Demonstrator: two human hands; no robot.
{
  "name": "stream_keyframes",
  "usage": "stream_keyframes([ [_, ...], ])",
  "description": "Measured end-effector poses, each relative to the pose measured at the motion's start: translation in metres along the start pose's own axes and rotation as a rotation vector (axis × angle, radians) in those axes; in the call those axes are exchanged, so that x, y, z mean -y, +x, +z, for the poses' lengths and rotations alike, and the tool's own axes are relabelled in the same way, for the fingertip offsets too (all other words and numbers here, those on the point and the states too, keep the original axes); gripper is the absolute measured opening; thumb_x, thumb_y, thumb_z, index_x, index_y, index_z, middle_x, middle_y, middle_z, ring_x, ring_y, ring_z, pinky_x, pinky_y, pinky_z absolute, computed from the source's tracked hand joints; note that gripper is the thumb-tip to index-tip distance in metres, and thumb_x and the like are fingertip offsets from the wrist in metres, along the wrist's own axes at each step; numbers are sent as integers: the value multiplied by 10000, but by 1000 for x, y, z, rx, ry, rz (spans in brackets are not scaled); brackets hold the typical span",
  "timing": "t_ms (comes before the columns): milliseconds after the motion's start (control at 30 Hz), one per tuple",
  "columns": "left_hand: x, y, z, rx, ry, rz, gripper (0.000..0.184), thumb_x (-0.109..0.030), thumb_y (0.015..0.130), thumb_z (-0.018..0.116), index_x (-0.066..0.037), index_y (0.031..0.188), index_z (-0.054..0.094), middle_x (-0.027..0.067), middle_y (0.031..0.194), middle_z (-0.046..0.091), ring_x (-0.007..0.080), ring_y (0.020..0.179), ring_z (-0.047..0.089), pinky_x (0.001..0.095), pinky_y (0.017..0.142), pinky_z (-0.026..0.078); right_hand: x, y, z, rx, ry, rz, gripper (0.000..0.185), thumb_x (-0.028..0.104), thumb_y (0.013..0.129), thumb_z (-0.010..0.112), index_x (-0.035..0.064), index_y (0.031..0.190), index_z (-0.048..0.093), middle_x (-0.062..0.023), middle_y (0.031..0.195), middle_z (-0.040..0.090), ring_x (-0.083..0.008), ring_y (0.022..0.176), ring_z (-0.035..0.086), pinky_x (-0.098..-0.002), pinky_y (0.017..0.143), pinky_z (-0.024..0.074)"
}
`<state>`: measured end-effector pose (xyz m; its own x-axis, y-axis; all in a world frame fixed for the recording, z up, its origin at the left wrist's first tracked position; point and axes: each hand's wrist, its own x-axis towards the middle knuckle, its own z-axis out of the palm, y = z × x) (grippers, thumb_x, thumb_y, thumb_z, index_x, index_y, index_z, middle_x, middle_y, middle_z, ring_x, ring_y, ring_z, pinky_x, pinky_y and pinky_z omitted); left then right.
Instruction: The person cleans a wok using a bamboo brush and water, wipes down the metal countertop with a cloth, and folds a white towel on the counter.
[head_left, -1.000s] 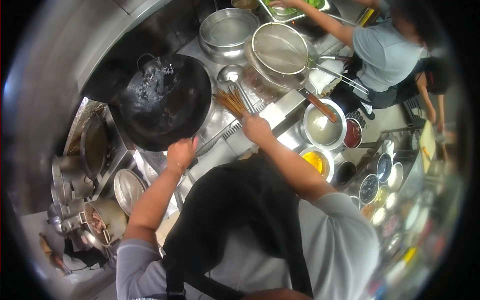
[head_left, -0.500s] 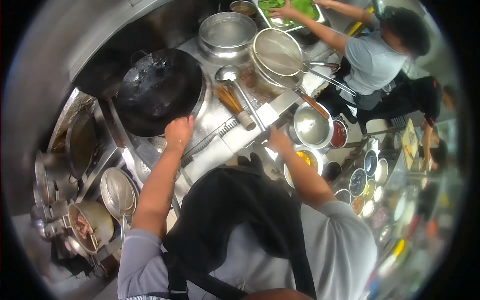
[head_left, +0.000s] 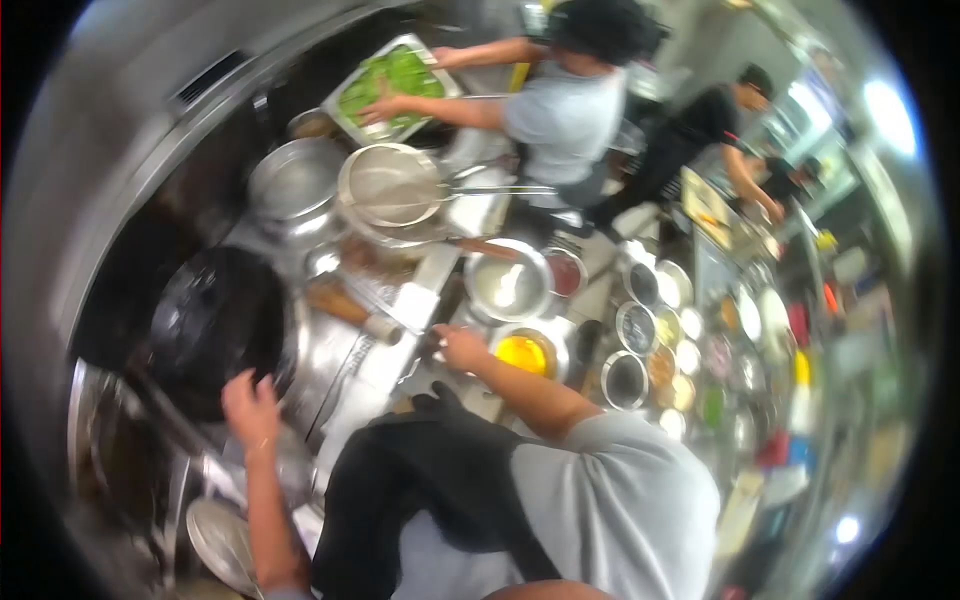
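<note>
At the near rim of the black wok (head_left: 215, 325) is my left hand (head_left: 250, 408), its thumb and fingers apart; whether it touches the rim is unclear. My right hand (head_left: 462, 350) is closed, fingers curled, just past the counter's white front edge. Something dark shows at its fingertips, too blurred to name. The ladle (head_left: 322, 262) lies on the counter with its handle running towards this hand. A bamboo brush (head_left: 350, 308) rests beside the ladle. Below and right of my right hand stands a bowl of yellow liquid (head_left: 522, 352).
Strainers (head_left: 390, 185) with long handles sit over a pot, next to a metal pot (head_left: 297, 180). A co-worker's hands are at a tray of green leaves (head_left: 400, 85). Several ingredient bowls (head_left: 637, 327) stand to the right. Another person works at a cutting board (head_left: 705, 208).
The view has swung right, so the wok and counter appear further left and lower. My left hand has gone from closed at the wok's rim to fingers apart. The leaf tray has turned.
</note>
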<state>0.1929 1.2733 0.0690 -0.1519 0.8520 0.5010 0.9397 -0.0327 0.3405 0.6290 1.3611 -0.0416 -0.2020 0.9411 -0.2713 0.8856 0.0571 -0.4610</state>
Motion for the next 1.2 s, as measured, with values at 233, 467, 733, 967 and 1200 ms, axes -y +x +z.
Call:
stream_keyframes([
  [233,173,-101,-65,-46,84,-421,333,-259,1014,692,2,1217,658,210,1195,664,350,1033,685,428,928,561,18,-41,-15,-13,24,-102,526,138,872,629,155,1396,588,-175,1259,631,-380,1181,637,-504,996,531],
  [467,223,-164,-72,-32,149,-472,378,-300,1016,690,-5,1250,662,197,1229,677,357,1067,686,425,958,548,-14,-43,65,-80,-77,-267,514,126,893,589,131,1406,581,-175,1276,635,-382,1186,637,-490,974,547],
  [733,146,-159,-91,-136,47,-391,299,-177,911,776,-22,1152,690,157,1124,702,296,930,678,378,788,560,-79,-131,66,275,-242,112,460,209,874,715,83,1303,605,-235,1261,671,-419,1171,643,-512,1009,506],
  [967,143,-183,-76,-100,-46,-524,264,-197,918,740,-39,1121,680,149,1061,698,304,920,675,398,801,550,-76,-193,52,226,-245,70,479,168,868,701,72,1331,622,-276,1218,674,-442,1168,642,-501,1020,511],
  [1200,104,-185,-53,-90,-221,-641,185,-177,922,719,-51,1055,696,169,1011,716,350,943,697,437,852,551,-120,-173,78,251,-130,-54,461,165,863,700,72,1310,641,-258,1196,697,-437,1164,653,-499,1001,514],
])
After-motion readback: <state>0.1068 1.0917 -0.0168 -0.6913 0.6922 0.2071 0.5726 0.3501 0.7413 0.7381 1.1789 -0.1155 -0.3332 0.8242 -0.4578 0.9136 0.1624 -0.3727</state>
